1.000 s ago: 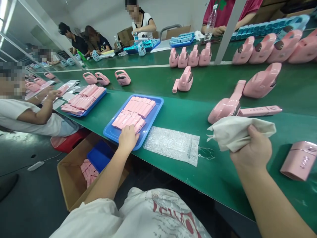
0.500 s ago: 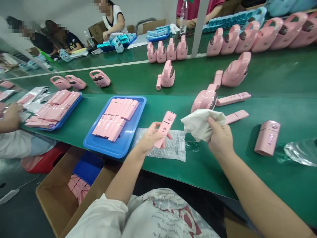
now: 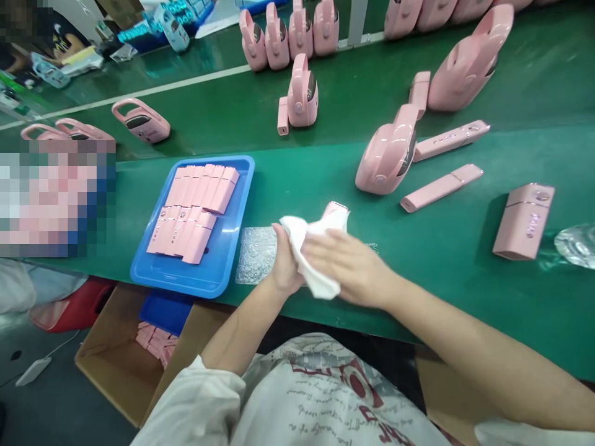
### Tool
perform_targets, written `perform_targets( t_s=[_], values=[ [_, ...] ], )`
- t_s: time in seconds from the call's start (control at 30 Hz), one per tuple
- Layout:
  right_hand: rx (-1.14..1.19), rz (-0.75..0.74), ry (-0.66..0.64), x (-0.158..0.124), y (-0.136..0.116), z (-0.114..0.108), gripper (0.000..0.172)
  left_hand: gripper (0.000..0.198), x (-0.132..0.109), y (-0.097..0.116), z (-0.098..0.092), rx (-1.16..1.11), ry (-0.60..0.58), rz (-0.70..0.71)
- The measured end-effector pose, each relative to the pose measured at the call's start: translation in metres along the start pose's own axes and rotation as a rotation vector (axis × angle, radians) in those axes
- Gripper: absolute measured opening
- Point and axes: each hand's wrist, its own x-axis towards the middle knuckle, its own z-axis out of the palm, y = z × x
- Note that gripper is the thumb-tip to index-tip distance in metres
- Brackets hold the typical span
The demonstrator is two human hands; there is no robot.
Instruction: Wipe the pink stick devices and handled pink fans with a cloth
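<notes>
My left hand (image 3: 284, 263) holds a slim pink rectangular device (image 3: 335, 208), its top end poking out beyond a white cloth (image 3: 320, 288). The cloth is draped over most of the device, so the left fingers are largely hidden. My right hand (image 3: 346, 263) presses the cloth onto the device with its fingers laid along it. Beneath both hands lies a clear bubble-wrap bag (image 3: 255, 254) on the green table. To the left, a blue tray (image 3: 214, 282) carries several similar pink devices (image 3: 199, 238) in two rows.
Right of my hands lie a pink stick-like device (image 3: 441, 189), another pink device (image 3: 450, 141), a rounded pink unit with a handle (image 3: 383, 158) and a thick pink block (image 3: 525, 223). More handled units (image 3: 302, 93) stand farther back. An open cardboard box (image 3: 109, 356) is below the table edge.
My right hand has brought the cloth left onto the pink device, covering most of it. Before, the device and cloth were apart. The view has tilted down.
</notes>
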Motion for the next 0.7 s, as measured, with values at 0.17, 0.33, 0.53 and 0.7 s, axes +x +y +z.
perform_targets(
  t_s=[0.17, 0.33, 0.53, 0.7],
  values=[
    [-0.031, 0.198, 0.097, -0.004, 0.018, -0.005, 0.032, 0.087, -0.003, 0.005, -0.003, 0.109, -0.192, 0.035],
    [0.099, 0.405, 0.143, 0.001, 0.009, -0.004, 0.027, 0.077, -0.005, 0.012, -0.004, 0.094, -0.217, 0.075],
    [0.217, 0.972, 0.443, -0.004, 0.008, -0.018, 0.052, 0.053, -0.005, 0.013, -0.002, 0.035, -0.165, 0.068],
    [0.267, 0.894, 0.398, -0.009, 0.004, -0.017, 0.046, 0.049, -0.006, 0.013, -0.001, -0.045, -0.142, -0.045]
  ],
)
